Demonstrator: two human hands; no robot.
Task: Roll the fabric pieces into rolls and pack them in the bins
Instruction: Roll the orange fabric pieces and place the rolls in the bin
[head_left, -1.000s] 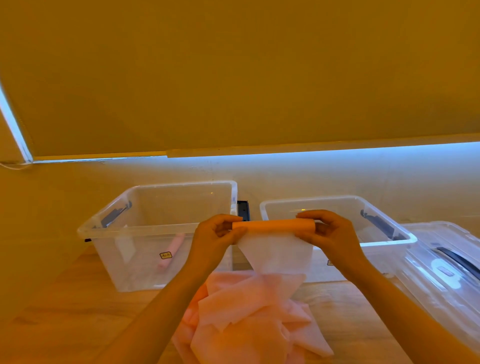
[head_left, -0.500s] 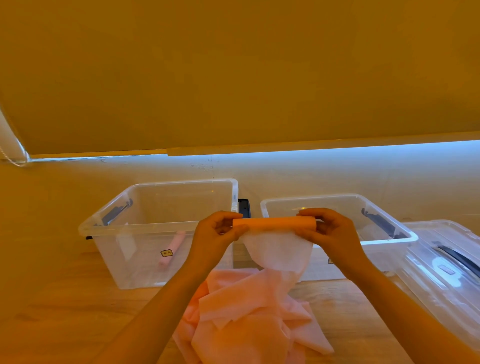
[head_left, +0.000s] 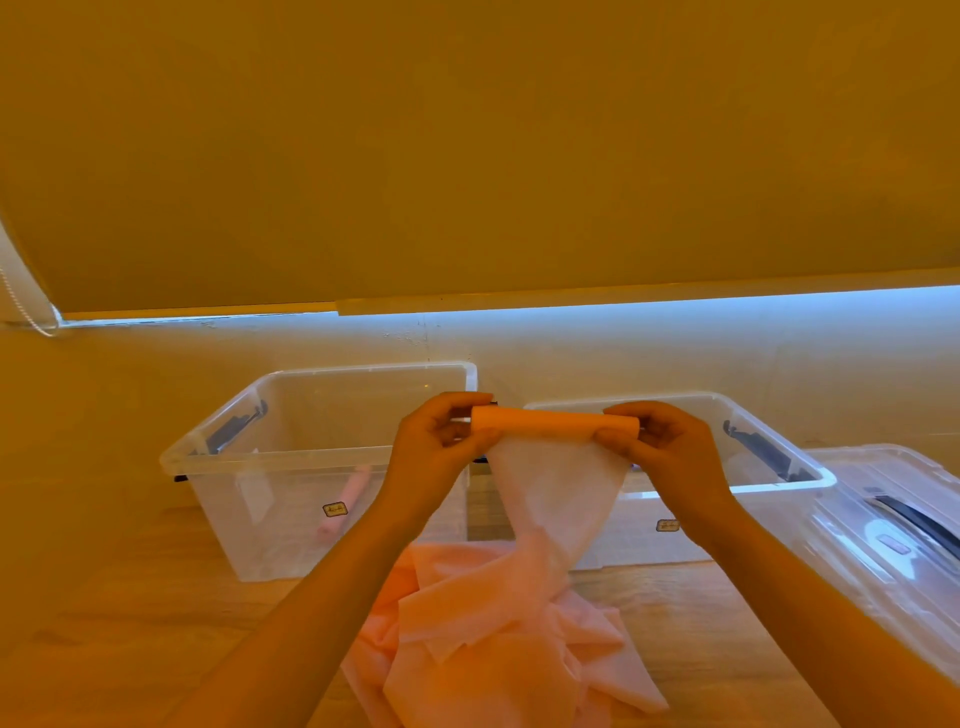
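I hold a partly rolled pink fabric roll (head_left: 550, 420) level in the air in front of two clear bins. My left hand (head_left: 436, 441) pinches its left end and my right hand (head_left: 660, 447) pinches its right end. The unrolled tail of the fabric (head_left: 556, 493) hangs down to a heap of pink fabric pieces (head_left: 493, 634) on the wooden table. The left bin (head_left: 218, 457) holds one finished pink roll (head_left: 345, 501) lying on its floor. The right bin (head_left: 779, 486) stands behind my right hand; its inside is mostly hidden.
Clear bin lids with a dark handle (head_left: 893, 535) lie at the right edge of the table. A wall and a drawn blind (head_left: 467, 156) rise behind the bins. Bare wooden tabletop (head_left: 130, 623) shows at the front left.
The roll has thickened a little as both hands turn it, and the hanging tail has grown shorter and narrower. The bins have not moved.
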